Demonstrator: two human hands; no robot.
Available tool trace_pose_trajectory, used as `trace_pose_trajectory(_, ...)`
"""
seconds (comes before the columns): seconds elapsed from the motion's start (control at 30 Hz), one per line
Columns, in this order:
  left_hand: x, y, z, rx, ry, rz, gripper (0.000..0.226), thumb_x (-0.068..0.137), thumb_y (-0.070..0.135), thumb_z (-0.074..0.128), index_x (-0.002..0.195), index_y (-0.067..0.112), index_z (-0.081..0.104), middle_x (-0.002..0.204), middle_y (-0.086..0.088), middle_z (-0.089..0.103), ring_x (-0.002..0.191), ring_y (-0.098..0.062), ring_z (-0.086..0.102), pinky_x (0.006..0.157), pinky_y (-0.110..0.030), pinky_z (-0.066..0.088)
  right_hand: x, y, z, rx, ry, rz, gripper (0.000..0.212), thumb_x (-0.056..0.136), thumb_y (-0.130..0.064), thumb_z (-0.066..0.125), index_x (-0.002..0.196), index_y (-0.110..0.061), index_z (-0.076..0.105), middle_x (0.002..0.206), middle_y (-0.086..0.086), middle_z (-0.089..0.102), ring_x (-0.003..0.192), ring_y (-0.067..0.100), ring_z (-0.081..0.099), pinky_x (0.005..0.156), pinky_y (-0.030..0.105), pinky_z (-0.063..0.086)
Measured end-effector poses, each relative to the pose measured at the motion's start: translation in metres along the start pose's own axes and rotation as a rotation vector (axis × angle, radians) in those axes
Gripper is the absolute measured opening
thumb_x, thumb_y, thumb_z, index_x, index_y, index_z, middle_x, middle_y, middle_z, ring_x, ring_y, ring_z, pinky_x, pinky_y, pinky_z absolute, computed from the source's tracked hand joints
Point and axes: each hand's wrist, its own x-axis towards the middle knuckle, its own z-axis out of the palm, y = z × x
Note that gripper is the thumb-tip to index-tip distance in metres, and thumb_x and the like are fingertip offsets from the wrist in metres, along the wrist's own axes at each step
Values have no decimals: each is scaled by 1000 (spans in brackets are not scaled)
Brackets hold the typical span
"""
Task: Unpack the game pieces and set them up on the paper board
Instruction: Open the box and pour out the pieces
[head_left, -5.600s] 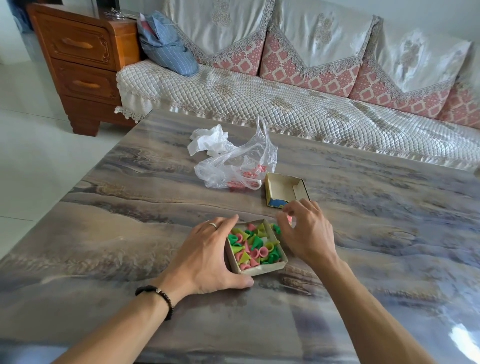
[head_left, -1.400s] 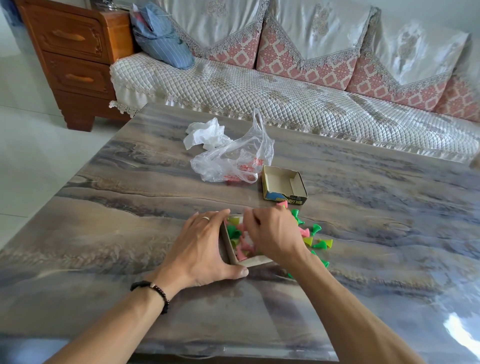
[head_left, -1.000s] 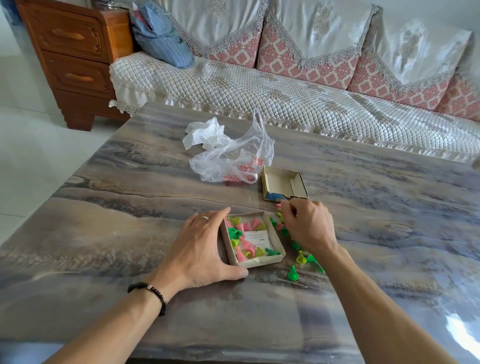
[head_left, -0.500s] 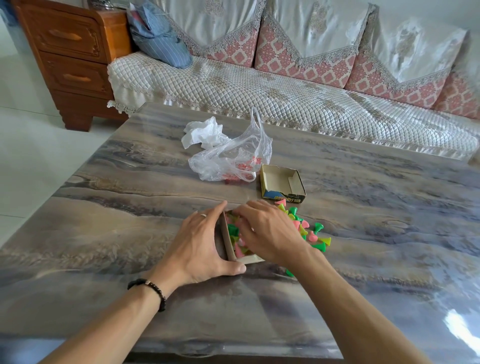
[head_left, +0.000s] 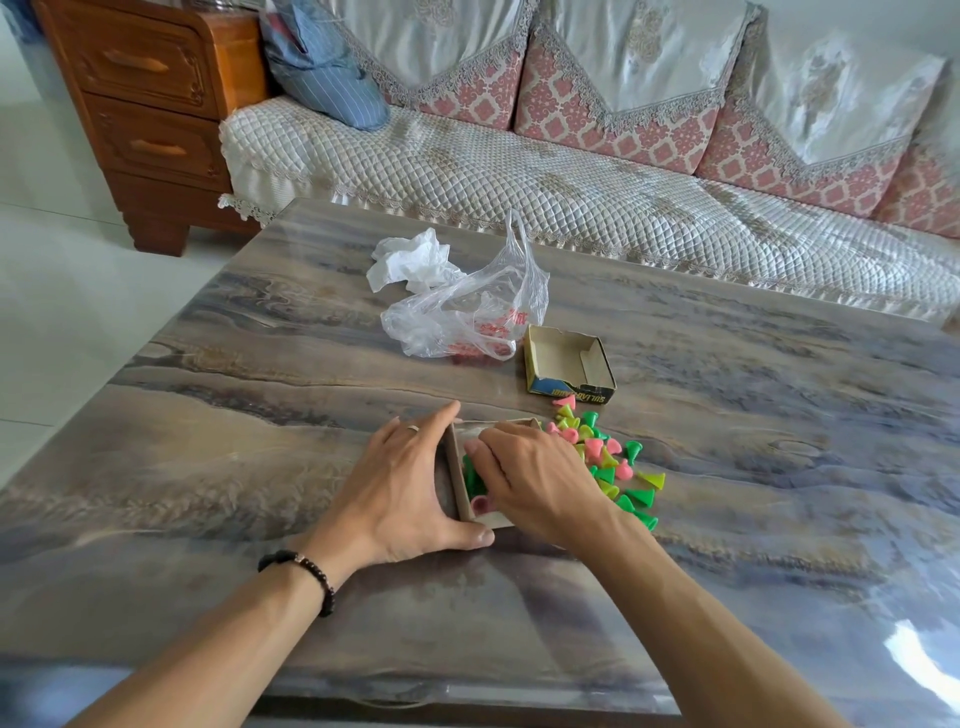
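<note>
Near the middle of the tabletop (head_left: 260, 493) sits a small cardboard box (head_left: 457, 478). The left hand (head_left: 410, 488) grasps it, forefinger along its far edge, thumb along its near edge. The right hand (head_left: 535, 478) reaches into the box, fingers curled over the pieces inside; whether they pinch any I cannot tell. Loose pink, green and yellow game pieces (head_left: 608, 462) lie just beside it, toward the right edge. Behind them stands the empty lid (head_left: 569, 366), next to a plastic bag (head_left: 467, 317).

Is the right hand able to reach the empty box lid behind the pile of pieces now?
Probably yes. The right hand is in the box tray, and the box lid lies open just beyond the loose pieces; only those low pieces lie between.
</note>
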Motion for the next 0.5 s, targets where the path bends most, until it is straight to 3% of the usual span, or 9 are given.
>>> trace_pose_trajectory(0.17, 1, -2, 1, -11, 2, 5, 131, 41, 80, 66, 150, 27, 16, 141, -1, 49, 131, -18, 40, 116, -26, 11, 13, 1, 0, -59, 52, 82, 47, 97, -37, 35, 55, -17, 36, 51, -4, 39, 53, 29, 47, 53, 32, 30)
trace_pose_trajectory(0.23, 2, -3, 3, -11, 13, 7, 130, 41, 79, 66, 150, 25, 18, 138, 0, 51, 129, -16, 43, 116, -27, 12, 17, 1, 1, -13, 144, 139, 47, 93, -37, 36, 51, -15, 37, 47, -1, 41, 49, 32, 49, 49, 34, 34)
trace_pose_trajectory(0.3, 2, -3, 3, -9, 15, 5, 130, 42, 79, 65, 149, 23, 19, 136, 0, 53, 129, -16, 43, 116, -27, 12, 20, 2, 3, 51, 251, 175, 47, 90, -36, 36, 48, -16, 34, 42, 1, 41, 42, 30, 45, 45, 35, 39)
trace_pose_trajectory(0.4, 1, -1, 2, -8, 13, 0, 128, 43, 79, 65, 149, 24, 19, 134, 0, 54, 129, -16, 42, 115, -24, 11, 23, 5, -2, 104, 376, 230, 49, 91, -31, 38, 47, -13, 32, 41, 10, 45, 40, 28, 36, 43, 33, 33)
trace_pose_trajectory(0.5, 0, 1, -1, -17, 8, -10, 127, 44, 78, 65, 149, 24, 20, 136, -2, 52, 129, -21, 39, 114, -26, 17, 25, 14, -14, 179, 419, 325, 54, 95, -25, 43, 45, -12, 27, 38, 4, 37, 40, 24, 33, 45, 33, 29)
